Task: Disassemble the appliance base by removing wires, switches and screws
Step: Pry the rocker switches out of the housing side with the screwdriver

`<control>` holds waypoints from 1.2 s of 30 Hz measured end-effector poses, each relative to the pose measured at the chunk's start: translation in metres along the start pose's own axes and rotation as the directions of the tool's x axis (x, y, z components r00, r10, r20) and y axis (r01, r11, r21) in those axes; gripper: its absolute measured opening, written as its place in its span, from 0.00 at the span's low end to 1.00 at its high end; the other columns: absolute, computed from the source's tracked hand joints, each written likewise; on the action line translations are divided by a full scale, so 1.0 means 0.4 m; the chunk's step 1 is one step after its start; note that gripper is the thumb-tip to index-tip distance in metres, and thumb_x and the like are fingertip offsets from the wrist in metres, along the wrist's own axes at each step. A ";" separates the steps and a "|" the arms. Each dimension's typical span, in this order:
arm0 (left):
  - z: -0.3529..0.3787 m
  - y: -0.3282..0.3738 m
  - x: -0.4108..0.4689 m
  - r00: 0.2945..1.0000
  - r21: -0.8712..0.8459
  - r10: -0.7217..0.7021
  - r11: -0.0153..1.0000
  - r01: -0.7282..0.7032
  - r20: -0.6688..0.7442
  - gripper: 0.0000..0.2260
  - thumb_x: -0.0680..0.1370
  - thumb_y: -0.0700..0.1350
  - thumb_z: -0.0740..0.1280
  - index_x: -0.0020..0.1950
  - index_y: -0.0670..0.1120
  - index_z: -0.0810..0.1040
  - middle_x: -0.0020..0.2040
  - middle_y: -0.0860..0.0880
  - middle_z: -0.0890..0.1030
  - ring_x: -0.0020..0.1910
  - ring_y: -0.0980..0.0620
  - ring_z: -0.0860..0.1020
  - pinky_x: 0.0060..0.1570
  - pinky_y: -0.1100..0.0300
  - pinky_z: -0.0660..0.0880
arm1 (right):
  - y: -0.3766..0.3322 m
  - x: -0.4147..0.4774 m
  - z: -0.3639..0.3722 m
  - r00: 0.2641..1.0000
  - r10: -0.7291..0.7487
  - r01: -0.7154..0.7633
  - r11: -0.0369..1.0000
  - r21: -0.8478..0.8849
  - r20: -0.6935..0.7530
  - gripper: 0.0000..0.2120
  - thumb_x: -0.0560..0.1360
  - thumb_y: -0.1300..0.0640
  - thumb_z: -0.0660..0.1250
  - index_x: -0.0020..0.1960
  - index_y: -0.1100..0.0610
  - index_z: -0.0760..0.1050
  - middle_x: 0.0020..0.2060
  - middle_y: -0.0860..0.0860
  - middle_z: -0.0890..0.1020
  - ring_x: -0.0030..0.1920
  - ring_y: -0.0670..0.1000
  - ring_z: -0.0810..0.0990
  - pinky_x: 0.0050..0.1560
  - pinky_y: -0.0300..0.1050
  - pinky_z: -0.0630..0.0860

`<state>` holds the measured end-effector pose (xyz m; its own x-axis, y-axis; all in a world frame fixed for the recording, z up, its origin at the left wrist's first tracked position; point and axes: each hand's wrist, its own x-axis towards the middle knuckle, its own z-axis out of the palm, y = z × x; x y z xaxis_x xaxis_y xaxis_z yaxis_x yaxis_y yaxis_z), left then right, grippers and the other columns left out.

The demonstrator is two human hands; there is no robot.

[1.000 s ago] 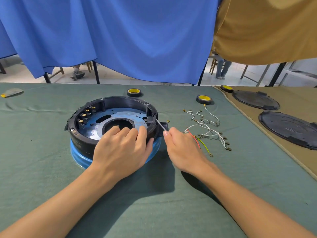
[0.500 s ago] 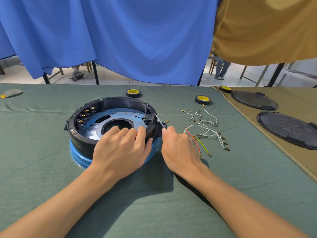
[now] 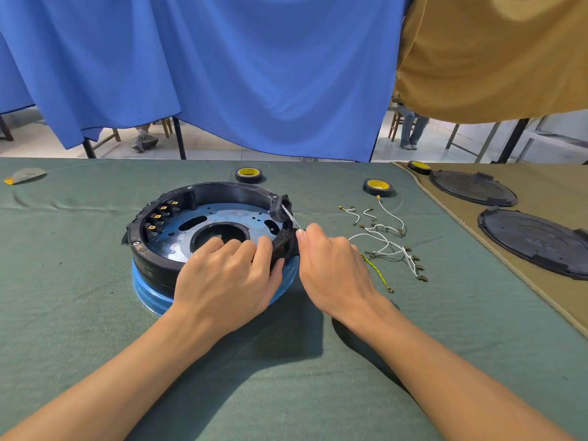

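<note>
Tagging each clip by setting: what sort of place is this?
Probably a makeshift disassembly workstation in a shared room: a green cloth-covered table holds an opened black appliance base, loose wires and rolls of electrical tape, a hanging blue curtain screens it, and seated people's legs show beyond.

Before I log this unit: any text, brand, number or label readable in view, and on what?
Nothing can be read with certainty.
Far tape roll, yellow core: dark print, too small to read.
Right tape roll beside the loose wires, yellow core: print blurred.
Corner tape roll on the tan cloth: too small.
Far black lid and near black lid: faint moulded marks, unreadable.
Appliance base: no label shows.
</note>
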<state>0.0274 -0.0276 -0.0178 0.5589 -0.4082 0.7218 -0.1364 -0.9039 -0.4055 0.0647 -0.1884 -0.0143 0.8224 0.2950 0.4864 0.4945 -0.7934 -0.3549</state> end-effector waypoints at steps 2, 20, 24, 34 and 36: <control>-0.002 0.000 0.001 1.000 -0.003 -0.004 1.000 0.004 0.011 0.15 0.79 0.50 0.62 0.37 0.43 0.76 0.24 0.49 0.69 0.23 0.47 0.70 0.25 0.55 0.66 | -0.004 0.004 -0.004 1.000 -0.004 0.004 1.000 0.015 -0.008 0.14 0.84 0.50 0.48 0.41 0.53 0.58 0.33 0.60 0.77 0.32 0.61 0.64 0.34 0.50 0.60; -0.050 -0.026 0.060 0.858 -0.262 -0.283 0.870 0.418 0.429 0.20 0.80 0.61 0.53 0.36 0.52 0.74 0.33 0.54 0.76 0.38 0.47 0.75 0.31 0.56 0.62 | 0.036 -0.021 0.032 0.976 0.210 -0.196 0.961 0.196 -0.050 0.20 0.83 0.50 0.54 0.33 0.49 0.54 0.33 0.60 0.77 0.37 0.63 0.71 0.38 0.54 0.64; -0.023 -0.101 0.117 0.647 -0.341 -0.199 0.716 0.609 0.736 0.12 0.79 0.60 0.58 0.53 0.58 0.77 0.52 0.51 0.81 0.52 0.44 0.76 0.53 0.49 0.73 | 0.040 -0.021 0.035 0.980 0.197 -0.188 0.966 0.179 -0.034 0.20 0.83 0.50 0.54 0.33 0.49 0.54 0.28 0.51 0.69 0.36 0.59 0.65 0.36 0.52 0.60; 0.106 -0.110 0.199 0.621 -0.257 -0.171 0.803 0.537 0.765 0.18 0.76 0.59 0.67 0.63 0.55 0.78 0.52 0.48 0.81 0.48 0.43 0.78 0.48 0.51 0.76 | 0.045 -0.018 0.034 0.983 0.181 -0.173 0.964 0.203 -0.023 0.21 0.83 0.49 0.55 0.33 0.50 0.55 0.25 0.46 0.64 0.35 0.58 0.65 0.36 0.51 0.60; 0.113 -0.101 0.196 0.660 -0.229 -0.192 0.838 0.495 0.726 0.16 0.75 0.59 0.68 0.61 0.55 0.78 0.49 0.50 0.80 0.44 0.45 0.76 0.42 0.54 0.72 | 0.046 -0.017 0.034 0.984 0.176 -0.167 0.965 0.204 -0.027 0.21 0.83 0.49 0.55 0.33 0.50 0.55 0.25 0.45 0.64 0.34 0.57 0.65 0.36 0.50 0.59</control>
<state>0.1137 -0.0172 0.0296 0.9891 -0.0033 0.1469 -0.0250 -0.9889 0.1466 0.0721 -0.1978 -0.0349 0.8885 0.1363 0.4382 0.3973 -0.7062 -0.5860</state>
